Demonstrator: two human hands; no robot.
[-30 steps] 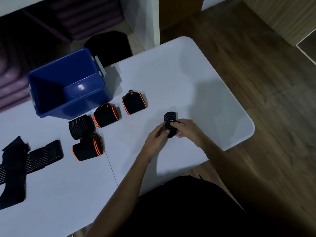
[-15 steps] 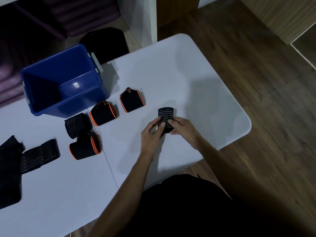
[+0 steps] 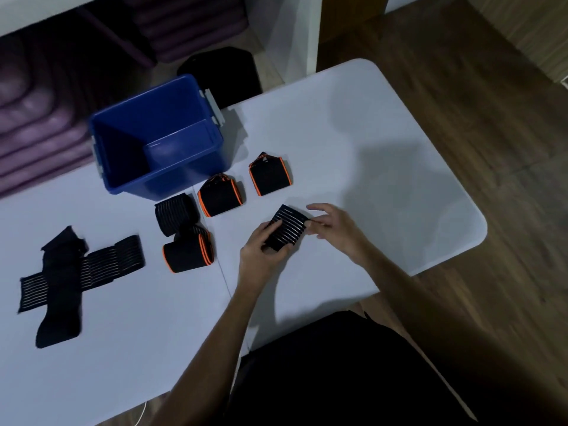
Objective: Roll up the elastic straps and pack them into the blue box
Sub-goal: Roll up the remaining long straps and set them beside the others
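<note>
My left hand (image 3: 261,253) grips a rolled black ribbed strap (image 3: 287,227) just above the table. My right hand (image 3: 333,226) hovers at the roll's right end, fingers loosely spread, barely touching it. The empty blue box (image 3: 159,139) stands at the back left of the table. In front of it lie several finished rolls: a black ribbed roll (image 3: 175,216), and three orange-edged rolls (image 3: 189,253) (image 3: 219,195) (image 3: 270,176). Two unrolled black straps (image 3: 76,269) lie crossed at the far left.
The white table (image 3: 368,155) ends in a rounded edge at the right, over wooden floor. A black bag (image 3: 221,75) sits behind the box. Purple mats (image 3: 40,112) are stacked at the back left.
My right hand has let go of the roll and opened beside it. My left hand keeps hold and has tilted the roll onto its side.
</note>
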